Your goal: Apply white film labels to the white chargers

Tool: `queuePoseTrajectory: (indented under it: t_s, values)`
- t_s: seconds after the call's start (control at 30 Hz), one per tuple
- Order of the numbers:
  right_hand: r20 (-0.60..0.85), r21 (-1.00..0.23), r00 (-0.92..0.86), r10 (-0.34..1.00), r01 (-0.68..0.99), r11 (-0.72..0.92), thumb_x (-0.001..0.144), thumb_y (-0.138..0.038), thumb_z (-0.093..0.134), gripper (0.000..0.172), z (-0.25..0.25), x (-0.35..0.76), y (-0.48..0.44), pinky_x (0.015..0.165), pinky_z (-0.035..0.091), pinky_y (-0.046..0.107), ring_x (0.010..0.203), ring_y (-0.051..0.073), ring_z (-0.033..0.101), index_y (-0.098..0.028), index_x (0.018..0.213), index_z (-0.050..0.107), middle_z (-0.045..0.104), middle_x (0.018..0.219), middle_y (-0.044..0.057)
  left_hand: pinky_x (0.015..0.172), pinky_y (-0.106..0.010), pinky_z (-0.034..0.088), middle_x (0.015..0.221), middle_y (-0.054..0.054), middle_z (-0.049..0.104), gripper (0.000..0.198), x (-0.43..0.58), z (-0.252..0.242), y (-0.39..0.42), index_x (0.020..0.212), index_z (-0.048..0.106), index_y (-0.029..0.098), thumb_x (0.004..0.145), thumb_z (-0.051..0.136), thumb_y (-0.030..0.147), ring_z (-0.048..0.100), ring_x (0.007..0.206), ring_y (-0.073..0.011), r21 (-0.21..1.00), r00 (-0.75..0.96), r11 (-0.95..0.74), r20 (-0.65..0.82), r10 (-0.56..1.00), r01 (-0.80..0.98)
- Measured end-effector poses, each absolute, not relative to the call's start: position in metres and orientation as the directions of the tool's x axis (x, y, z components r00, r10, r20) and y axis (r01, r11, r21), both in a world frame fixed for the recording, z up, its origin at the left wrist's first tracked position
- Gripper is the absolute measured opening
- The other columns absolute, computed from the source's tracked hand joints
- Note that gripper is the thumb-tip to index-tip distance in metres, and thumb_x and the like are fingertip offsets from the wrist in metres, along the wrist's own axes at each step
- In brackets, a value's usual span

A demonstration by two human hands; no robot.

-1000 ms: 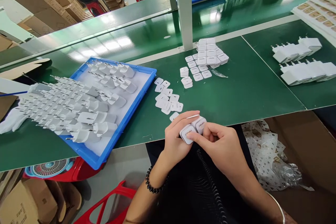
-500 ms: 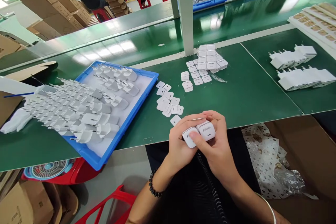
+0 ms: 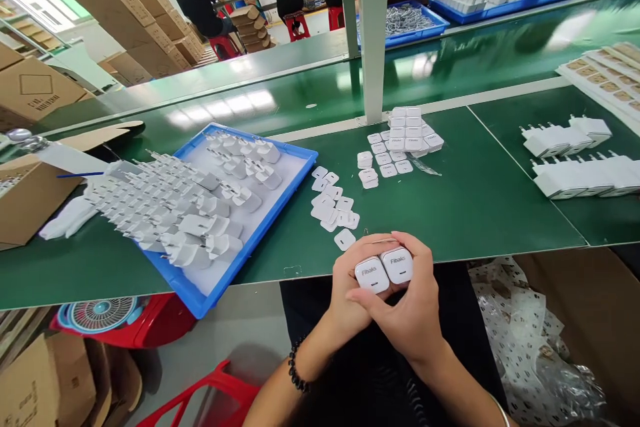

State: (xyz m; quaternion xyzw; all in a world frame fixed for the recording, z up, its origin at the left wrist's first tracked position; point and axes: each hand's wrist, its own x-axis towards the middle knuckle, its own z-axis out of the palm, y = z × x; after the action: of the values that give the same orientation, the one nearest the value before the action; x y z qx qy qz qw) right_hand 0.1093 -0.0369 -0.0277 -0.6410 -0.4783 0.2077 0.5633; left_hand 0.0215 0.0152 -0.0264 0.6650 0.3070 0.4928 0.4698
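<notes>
Left hand: my left hand [image 3: 350,293] cups the left of the two white chargers [image 3: 384,269] from the 9 o'clock side, fingers curled round its body.
Right hand: my right hand [image 3: 413,310] wraps the right charger from 3 o'clock, its thumb lying under the pair at 6 o'clock; both hands are clenched on the pair, pressed side by side.
Chargers: the faces printed "Fibaks" point up at me, each with a slot below the print; the pair sits just off the near edge of the green bench [image 3: 465,207], above my lap.
Loose labels: small white squares [image 3: 333,203] lie scattered at 11 o'clock of my hands, on the bench.
Label stack: a tidier stack of squares [image 3: 403,137] sits at 12 o'clock, near the white post [image 3: 374,33].
Blue tray: the tray [image 3: 283,203] at 10 o'clock holds many white pronged chargers lying on their sides.
Finished rows: two rows of chargers [image 3: 575,157] stand at 2 o'clock.
Carton: the box [image 3: 590,307] at 4 o'clock holds crumpled backing film.
Handling note: in my judgement the faces should stay level and flush, thumbs off the printed area, so that any film or label seats square and smear-free.
</notes>
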Motion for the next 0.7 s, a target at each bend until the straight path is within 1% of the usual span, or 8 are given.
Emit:
queuePoseTrajectory:
  t_s: [0.07,0.17,0.3,0.37,0.47,0.53,0.6,0.7]
  values:
    - [0.237,-0.933,0.462,0.855,0.355,0.067,0.059,-0.045,0.087,0.084,-0.027,0.109,-0.038,0.085,0.055,0.05,0.103,0.035,0.064,-0.021,0.128,0.046,0.062,0.121,0.015,0.083,-0.035,0.062,0.11,-0.008,0.074,0.034,0.022,-0.026,0.015,0.105,0.073,0.023,0.073,0.085,0.027,0.072,0.099,-0.0232,0.922,0.33,-0.382,0.382,0.863,-0.068]
    - [0.163,-0.952,0.468,0.868,0.306,0.014,0.055,-0.044,0.089,0.086,-0.024,0.109,-0.038,0.084,0.055,0.05,0.104,0.035,0.064,-0.022,0.127,0.047,0.062,0.121,0.015,0.083,-0.036,0.062,0.111,-0.009,0.074,0.035,0.021,-0.026,0.016,0.106,0.073,0.023,0.073,0.085,0.028,0.072,0.099,-0.024,0.919,0.331,-0.388,0.389,0.86,-0.073]
    - [0.109,-0.967,0.418,0.902,0.255,-0.001,0.058,-0.04,0.088,0.085,-0.023,0.112,-0.038,0.085,0.056,0.048,0.109,0.035,0.063,-0.023,0.13,0.046,0.061,0.126,0.014,0.083,-0.037,0.062,0.111,-0.01,0.074,0.038,0.017,-0.025,0.017,0.107,0.074,0.023,0.071,0.086,0.027,0.072,0.1,-0.0252,0.926,0.335,-0.372,0.37,0.866,-0.06]
    - [0.115,-0.972,0.341,0.933,0.232,0.035,0.064,-0.039,0.085,0.08,-0.025,0.114,-0.039,0.085,0.056,0.045,0.112,0.034,0.062,-0.024,0.132,0.045,0.059,0.129,0.014,0.086,-0.039,0.061,0.111,-0.01,0.074,0.04,0.011,-0.025,0.016,0.108,0.074,0.023,0.07,0.087,0.025,0.072,0.1,-0.0252,0.93,0.347,-0.365,0.355,0.868,-0.039]
    - [0.114,-0.982,0.256,0.96,0.173,0.071,0.076,-0.04,0.078,0.064,-0.028,0.113,-0.044,0.085,0.055,0.043,0.114,0.032,0.061,-0.026,0.131,0.048,0.06,0.129,0.012,0.085,-0.04,0.062,0.11,-0.01,0.074,0.038,0.001,-0.023,0.013,0.107,0.074,0.023,0.07,0.086,0.021,0.073,0.098,-0.0254,0.931,0.353,-0.364,0.343,0.871,-0.005]
    - [0.078,-0.994,0.275,0.958,0.091,0.055,0.083,-0.042,0.07,0.051,-0.03,0.109,-0.049,0.089,0.053,0.044,0.114,0.031,0.06,-0.026,0.128,0.051,0.06,0.127,0.01,0.084,-0.04,0.063,0.109,-0.01,0.075,0.031,-0.005,-0.022,0.007,0.104,0.074,0.022,0.074,0.081,0.018,0.074,0.097,-0.0258,0.914,0.358,-0.405,0.369,0.858,0.028]
    - [0.033,-0.999,0.312,0.949,0.006,0.033,0.087,-0.043,0.064,0.043,-0.031,0.103,-0.054,0.094,0.049,0.045,0.115,0.031,0.059,-0.026,0.126,0.052,0.059,0.126,0.009,0.084,-0.039,0.064,0.108,-0.011,0.076,0.027,-0.009,-0.022,0.002,0.104,0.073,0.022,0.078,0.075,0.016,0.075,0.096,-0.026,0.881,0.374,-0.469,0.416,0.829,0.061]
    - [-0.002,-0.997,0.351,0.936,-0.069,0.024,0.086,-0.044,0.066,0.045,-0.034,0.094,-0.06,0.097,0.045,0.047,0.118,0.033,0.056,-0.026,0.124,0.051,0.056,0.127,0.01,0.084,-0.035,0.065,0.111,-0.014,0.075,0.03,-0.014,-0.021,-0.004,0.108,0.071,0.02,0.079,0.073,0.015,0.075,0.098,-0.026,0.832,0.395,-0.55,0.484,0.781,0.068]
